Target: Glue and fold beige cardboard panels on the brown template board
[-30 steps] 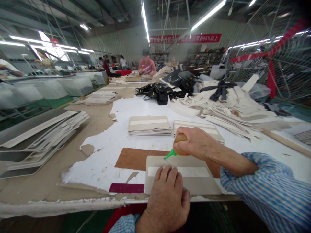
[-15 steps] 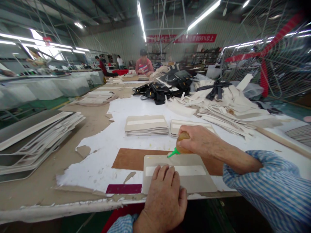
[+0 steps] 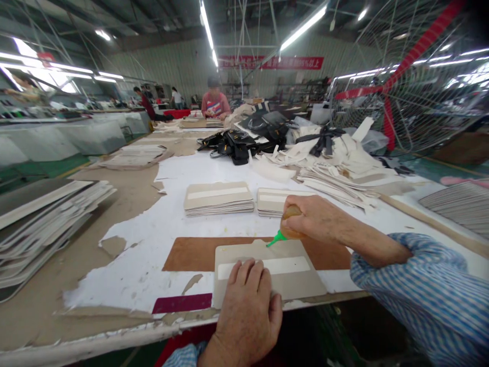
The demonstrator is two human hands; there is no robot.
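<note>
A beige panel (image 3: 301,288) with a pale strip (image 3: 292,265) across it lies at the table's front edge. My left hand (image 3: 248,306) rests flat on it, fingers stretched over the strip. Above the panel's far edge, my right hand (image 3: 313,216) is wrapped round an amber glue bottle (image 3: 292,232) with a green nozzle (image 3: 275,239). The nozzle is tilted down to the left, its tip at or just above the panel near the far edge. Under the panel's far side is a brown leather-like piece (image 3: 191,254). My left palm hides the panel's near middle.
Two stacks of similar panels (image 3: 218,199) stand beyond. A maroon strip (image 3: 182,304) lies to the left. Flat pieces (image 3: 57,229) are piled far left. Black bags (image 3: 235,145) and cream scraps (image 3: 336,158) cover the back right, near a large fan (image 3: 389,92). A co-worker (image 3: 216,102) is at the far end.
The view has swung slightly to the right. The nozzle tip has shifted a little to the right along the panel's far edge. My left hand stays on the panel.
</note>
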